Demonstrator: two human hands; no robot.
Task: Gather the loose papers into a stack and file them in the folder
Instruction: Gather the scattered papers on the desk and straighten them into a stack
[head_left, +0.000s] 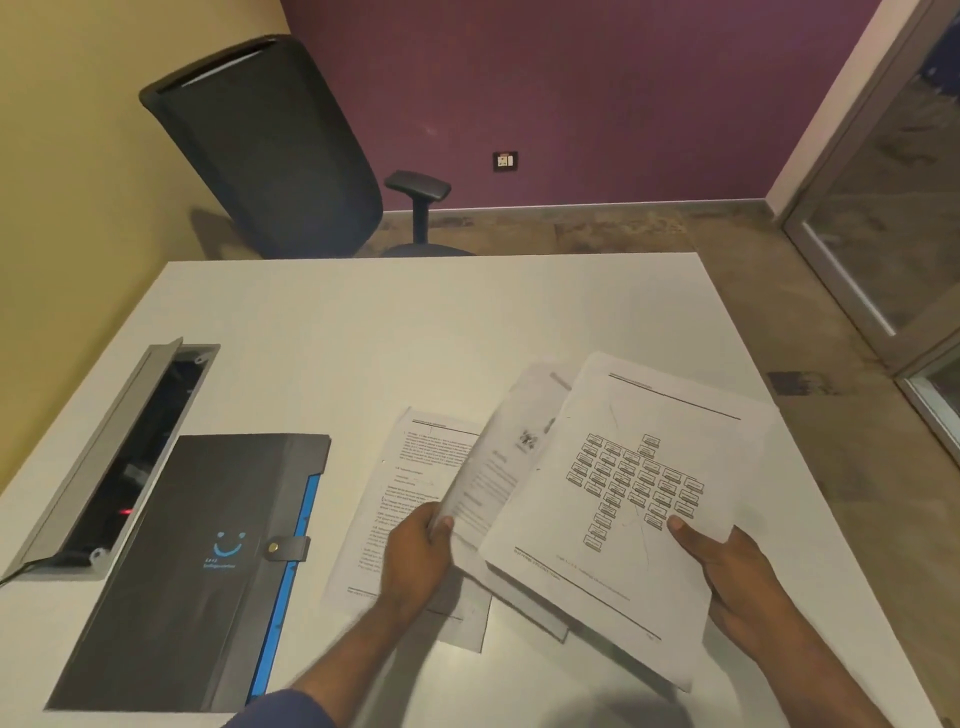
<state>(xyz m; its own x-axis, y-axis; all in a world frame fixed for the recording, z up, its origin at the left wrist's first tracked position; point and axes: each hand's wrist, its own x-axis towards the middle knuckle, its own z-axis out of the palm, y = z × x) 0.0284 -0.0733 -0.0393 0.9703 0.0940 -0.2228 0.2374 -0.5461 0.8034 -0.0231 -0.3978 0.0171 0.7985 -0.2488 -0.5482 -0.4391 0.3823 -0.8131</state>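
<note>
My right hand (727, 577) grips a stack of white papers (634, 509) by its near right edge, thumb on top; the top sheet shows a chart of small boxes. My left hand (415, 556) pinches a curled printed sheet (498, 467) lifted off the table, beside and partly under that stack. One more sheet of text (410, 467) lies flat on the white table (363, 332), partly hidden under my left hand. The black folder (192, 561) with a blue edge and a snap strap lies closed at the near left.
An open grey cable tray (111, 457) is set into the table left of the folder, a cable leaving its near end. A black office chair (270, 150) stands beyond the far edge. The table's right edge drops to the floor; a glass door (893, 223) is at right.
</note>
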